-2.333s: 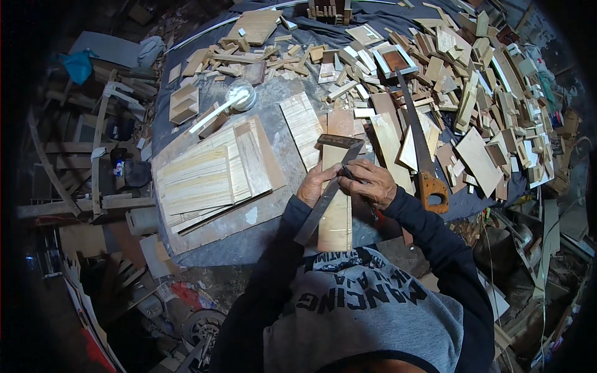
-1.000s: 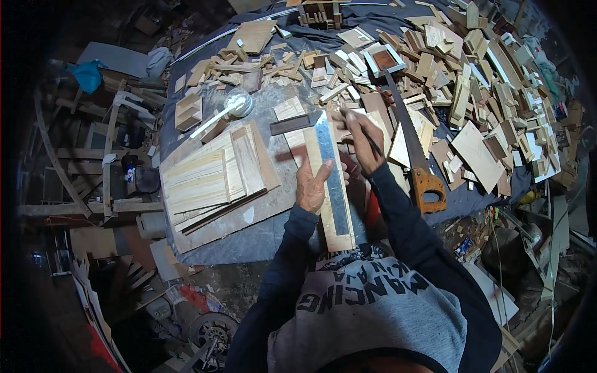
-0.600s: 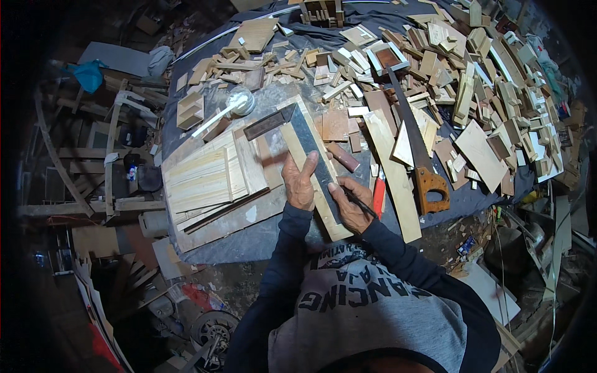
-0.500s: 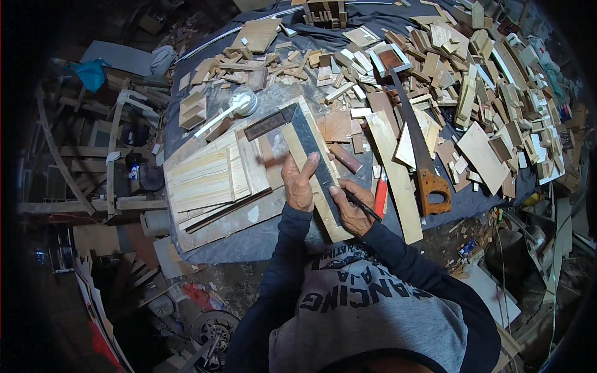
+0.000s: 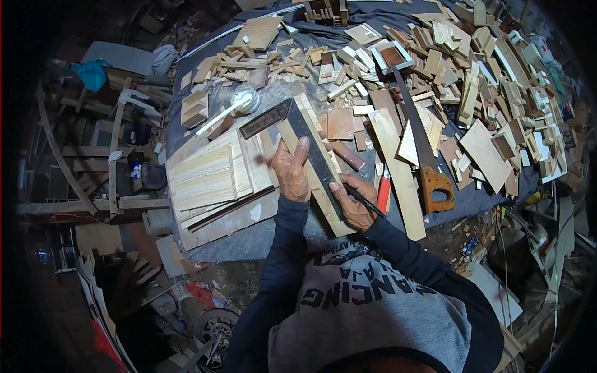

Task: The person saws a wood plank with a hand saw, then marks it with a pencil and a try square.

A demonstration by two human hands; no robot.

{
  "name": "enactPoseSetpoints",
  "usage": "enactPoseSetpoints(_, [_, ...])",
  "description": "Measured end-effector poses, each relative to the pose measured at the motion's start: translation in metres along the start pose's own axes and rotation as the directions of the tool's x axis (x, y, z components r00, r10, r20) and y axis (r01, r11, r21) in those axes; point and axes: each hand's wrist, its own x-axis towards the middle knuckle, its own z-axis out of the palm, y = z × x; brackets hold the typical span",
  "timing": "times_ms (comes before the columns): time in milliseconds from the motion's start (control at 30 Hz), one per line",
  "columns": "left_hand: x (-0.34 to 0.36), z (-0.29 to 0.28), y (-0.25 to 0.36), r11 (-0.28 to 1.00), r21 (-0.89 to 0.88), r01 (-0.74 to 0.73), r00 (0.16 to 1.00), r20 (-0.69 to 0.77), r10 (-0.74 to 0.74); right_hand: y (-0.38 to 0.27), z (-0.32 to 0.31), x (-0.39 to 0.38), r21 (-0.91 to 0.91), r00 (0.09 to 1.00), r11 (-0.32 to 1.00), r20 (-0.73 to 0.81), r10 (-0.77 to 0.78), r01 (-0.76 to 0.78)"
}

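A dark L-shaped try square (image 5: 318,160) lies along a pale wooden strip (image 5: 328,210), both held slantwise above the near edge of the work table. My left hand (image 5: 291,171) is closed around the strip's left side, its thumb on top against the square. Lower down, my right hand (image 5: 356,204) pinches the strip and square at their near end. A dark pencil-like stick (image 5: 367,202) also sits in that hand, pointing down to the right. Under the square's short arm rests a slatted pale wood panel (image 5: 208,174).
A handsaw (image 5: 437,189) with a wooden handle, a long pale board (image 5: 401,180) and a red-handled tool (image 5: 384,194) lie to the right. Beyond are a tub of white paste (image 5: 244,101) with a stick, a small wooden box (image 5: 195,109) and heaped wood offcuts (image 5: 448,74).
Both hands, with the strip and try square, have shifted slightly left and away from me. My left hand has slid a little along the strip's edge. The grips look the same.
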Motion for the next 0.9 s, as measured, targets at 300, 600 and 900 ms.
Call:
enactPoseSetpoints(300, [0.011, -0.013, -0.02, 0.974, 0.182, -0.133, 0.986, -0.074, 0.149, -0.003, 0.0, 0.004, 0.011, 0.999, 0.999, 0.01, 0.049, -0.049])
enactPoseSetpoints(600, [0.01, -0.019, -0.024, 0.95, 0.274, -0.149, 0.978, -0.102, 0.183, -0.008, -0.012, 0.012, -0.006, 0.98, 0.98, 0.005, 0.197, -0.197])
enactPoseSetpoints(900, [-0.006, -0.019, -0.026, 0.949, 0.301, -0.093, 0.989, -0.084, 0.123, -0.039, -0.006, 0.073, -0.024, 0.978, 0.993, -0.17, -0.12, 0.118])
